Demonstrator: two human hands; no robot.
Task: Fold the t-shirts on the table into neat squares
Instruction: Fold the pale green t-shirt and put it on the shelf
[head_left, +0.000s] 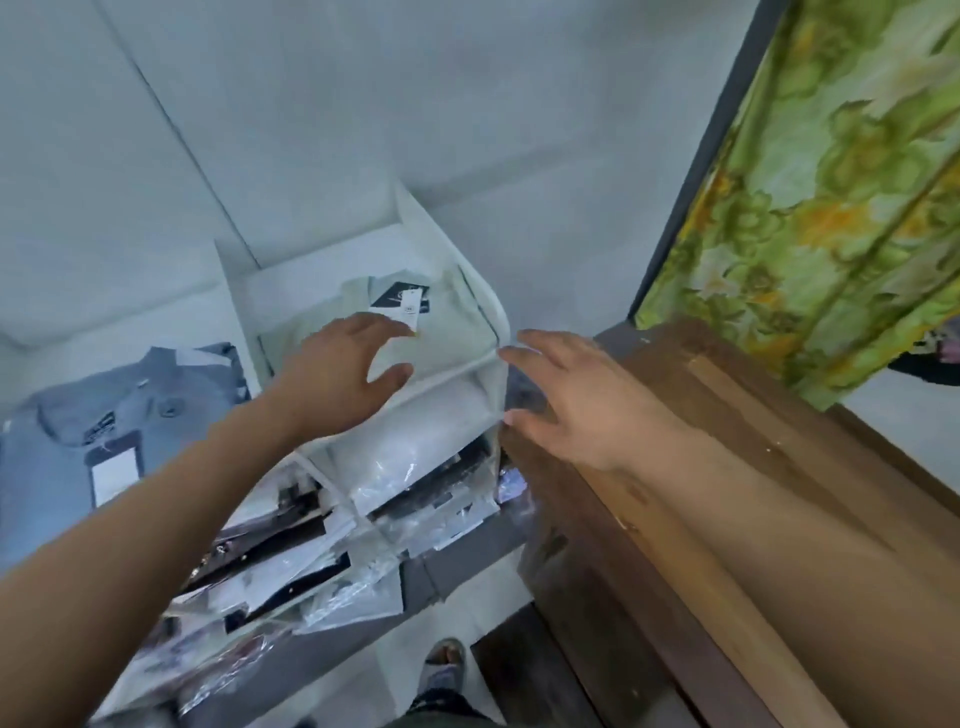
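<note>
Because blur softens the whole view, the print on the black-and-white card tag (401, 302) cannot be read, and it is unclear whether either hand touches anything. The left hand (343, 374) covers the near left part of the pale green folded cotton t-shirt (449, 335). Both forearms run out of view at the bottom corners.

The t-shirt lies just toward eleven o'clock from the middle of the view, on the top level of a white open shelf unit (448, 388). It is folded into a flat, smooth rectangle, collar end away from the person, with the tag lying at the collar.

The left hand hovers over the shirt, fingers spread and thumb held wide apart. The right hand (576, 395), at three o'clock from the shirt, is also spread, its fingertips beside the shelf's right front corner.

At nine o'clock a grey folded shirt (62, 431) lies flat, partly cut off by the frame edge. At seven o'clock, clear plastic-wrapped packs (415, 486) fill the lower shelves, their contents hard to make out. A brown wooden board (737, 447) runs toward four o'clock, a green floral curtain (831, 182) hangs at two o'clock, and a sandalled foot (444, 660) shows at six.
</note>
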